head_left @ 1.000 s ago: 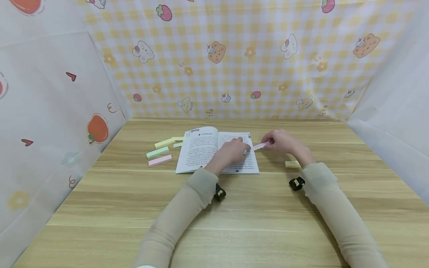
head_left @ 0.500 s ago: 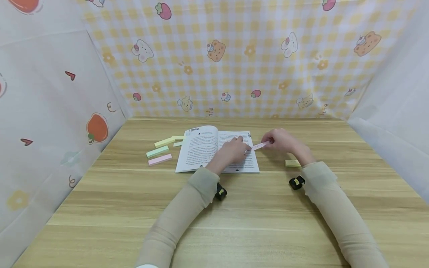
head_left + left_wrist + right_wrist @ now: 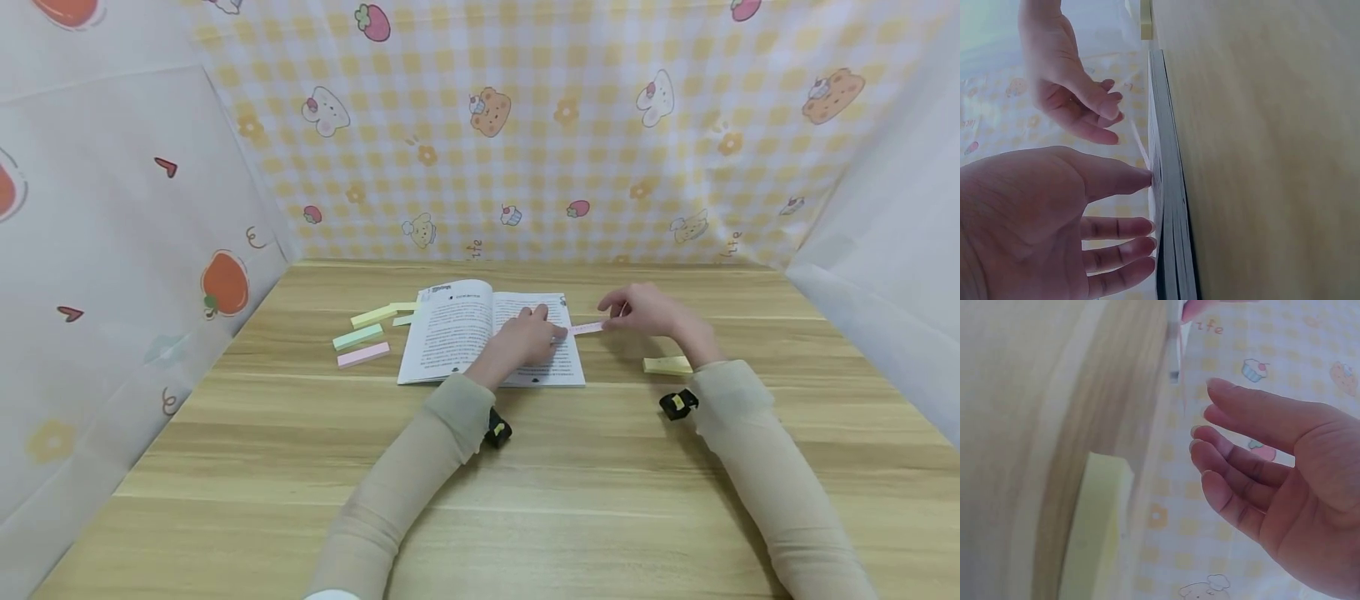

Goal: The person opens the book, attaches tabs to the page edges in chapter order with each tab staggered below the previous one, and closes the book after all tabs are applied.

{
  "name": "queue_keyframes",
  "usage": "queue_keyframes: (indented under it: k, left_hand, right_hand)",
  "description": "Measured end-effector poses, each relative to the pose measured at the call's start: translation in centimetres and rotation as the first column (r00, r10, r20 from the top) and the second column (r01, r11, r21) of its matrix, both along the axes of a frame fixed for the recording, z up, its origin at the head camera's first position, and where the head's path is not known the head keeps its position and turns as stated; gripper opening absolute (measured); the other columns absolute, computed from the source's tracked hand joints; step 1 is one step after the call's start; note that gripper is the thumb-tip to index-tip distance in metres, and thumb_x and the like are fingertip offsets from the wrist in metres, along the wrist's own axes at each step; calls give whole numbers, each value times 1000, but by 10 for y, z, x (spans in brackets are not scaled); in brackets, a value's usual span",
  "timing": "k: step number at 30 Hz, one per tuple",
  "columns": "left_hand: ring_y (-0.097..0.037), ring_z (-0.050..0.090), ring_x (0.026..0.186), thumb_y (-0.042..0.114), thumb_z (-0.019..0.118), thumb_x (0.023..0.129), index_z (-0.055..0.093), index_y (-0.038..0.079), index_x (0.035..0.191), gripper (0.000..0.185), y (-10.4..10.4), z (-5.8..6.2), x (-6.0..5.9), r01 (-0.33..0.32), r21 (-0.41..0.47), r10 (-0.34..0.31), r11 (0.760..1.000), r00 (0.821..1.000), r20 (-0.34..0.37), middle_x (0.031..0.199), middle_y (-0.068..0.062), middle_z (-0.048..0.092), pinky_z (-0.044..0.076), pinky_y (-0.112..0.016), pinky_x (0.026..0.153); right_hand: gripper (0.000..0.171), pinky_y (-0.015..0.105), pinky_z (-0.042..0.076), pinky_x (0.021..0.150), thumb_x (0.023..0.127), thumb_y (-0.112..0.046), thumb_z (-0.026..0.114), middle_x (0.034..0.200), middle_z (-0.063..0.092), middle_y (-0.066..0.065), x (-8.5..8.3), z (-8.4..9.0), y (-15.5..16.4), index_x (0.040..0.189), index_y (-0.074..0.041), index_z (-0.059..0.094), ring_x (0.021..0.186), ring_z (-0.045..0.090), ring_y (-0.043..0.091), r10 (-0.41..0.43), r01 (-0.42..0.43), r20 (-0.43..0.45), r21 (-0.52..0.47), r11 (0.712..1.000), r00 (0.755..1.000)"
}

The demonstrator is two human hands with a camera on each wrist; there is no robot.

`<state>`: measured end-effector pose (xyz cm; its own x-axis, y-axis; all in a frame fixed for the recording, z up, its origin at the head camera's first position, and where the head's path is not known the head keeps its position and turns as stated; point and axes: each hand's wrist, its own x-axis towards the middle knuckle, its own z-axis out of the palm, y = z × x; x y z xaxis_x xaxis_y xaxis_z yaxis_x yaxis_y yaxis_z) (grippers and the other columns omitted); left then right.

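Observation:
An open book (image 3: 457, 333) lies flat on the wooden table (image 3: 570, 467). My left hand (image 3: 525, 337) rests on its right page, and the straight fingers press down one end of a pink paper strip (image 3: 586, 328). The strip sticks out past the book's right edge. My right hand (image 3: 645, 310) hovers just right of the strip's free end, fingers relaxed and holding nothing. In the right wrist view, the right hand (image 3: 1272, 469) is plainly empty. The left wrist view shows the left hand (image 3: 1054, 212) with thumb and fingertips against the book (image 3: 1169, 219).
Yellow (image 3: 372, 317), green (image 3: 357, 337) and pink (image 3: 363, 355) sticky pads lie left of the book. Another yellow pad (image 3: 667, 365) lies by my right wrist. Patterned cloth walls (image 3: 525, 150) close in the table on three sides.
My right hand has let go of the pink strip and drawn slightly up and to the right. The left hand stays pressed on the strip's end at the page.

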<state>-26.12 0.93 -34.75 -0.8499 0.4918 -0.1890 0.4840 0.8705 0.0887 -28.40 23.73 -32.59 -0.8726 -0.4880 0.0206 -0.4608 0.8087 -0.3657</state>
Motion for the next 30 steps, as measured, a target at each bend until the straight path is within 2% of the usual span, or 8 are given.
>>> queue_keyframes:
  k: [7, 13, 19, 21, 23, 26, 28, 30]
  left_hand:
    - [-33, 35, 139, 28, 44, 108, 45, 36, 153, 46, 0, 3, 3, 4, -29, -4, 1000, 1000, -5, 160, -11, 29, 41, -46, 108]
    - [-32, 36, 137, 30, 43, 108, 44, 36, 153, 45, 1, 2, 3, 10, -50, -10, 999, 1000, -10, 158, -11, 30, 41, -46, 108]
    - [-34, 33, 141, 30, 44, 108, 44, 35, 154, 46, 1, 2, 3, 12, -44, -12, 999, 1000, 0, 160, -12, 29, 38, -48, 111]
    - [-33, 35, 139, 30, 44, 108, 43, 35, 154, 46, 1, 1, 3, 16, -45, -17, 999, 1000, -6, 157, -11, 31, 39, -47, 110]
    - [-31, 37, 136, 31, 44, 108, 43, 35, 154, 46, 1, 1, 3, 20, -47, -20, 999, 1000, -15, 154, -11, 34, 40, -46, 109]
    - [-28, 40, 132, 32, 44, 108, 42, 35, 154, 46, 0, 2, 3, 27, -56, -29, 998, 999, -27, 151, -10, 36, 42, -44, 107]
    - [-28, 40, 132, 32, 44, 108, 43, 36, 154, 46, 0, 2, 4, 31, -61, -33, 998, 999, -33, 151, -11, 37, 41, -44, 107]
    - [-27, 40, 132, 31, 44, 108, 44, 35, 154, 46, 0, 3, 4, 36, -68, -39, 997, 998, -40, 151, -11, 37, 42, -44, 107]
  right_hand:
    - [31, 39, 51, 74, 94, -17, 72, 90, 70, 5, 3, 6, -9, 119, 1, 71, 78, 63, 20, 45, -44, -24, 14, 999, 999]
    - [31, 47, 55, 84, 96, -14, 69, 113, 73, 15, 8, 8, -23, 122, 1, 71, 91, 69, 26, 108, -107, -9, 55, 993, 994]
    - [32, 40, 52, 76, 96, -10, 63, 118, 71, 19, 11, 5, -32, 125, 3, 69, 66, 54, 13, 165, -167, 24, 111, 980, 986]
    - [32, 42, 52, 76, 96, -9, 63, 116, 71, 19, 11, 4, -34, 125, 2, 69, 63, 52, 14, 182, -184, 22, 131, 974, 983]
    - [32, 46, 53, 84, 97, -10, 62, 117, 71, 18, 12, 4, -36, 126, 0, 69, 69, 60, 18, 191, -192, 23, 158, 969, 981]
    - [32, 51, 50, 97, 98, -10, 61, 123, 69, 18, 14, 4, -40, 128, -1, 69, 100, 69, 33, 193, -199, 53, 181, 963, 980]
    - [32, 54, 44, 104, 99, -9, 60, 130, 65, 18, 16, 4, -43, 129, -1, 68, 120, 61, 39, 188, -200, 76, 203, 959, 979]
    - [33, 55, 41, 108, 100, -7, 58, 135, 61, 19, 17, 4, -45, 130, 1, 66, 128, 54, 43, 177, -196, 101, 220, 956, 979]
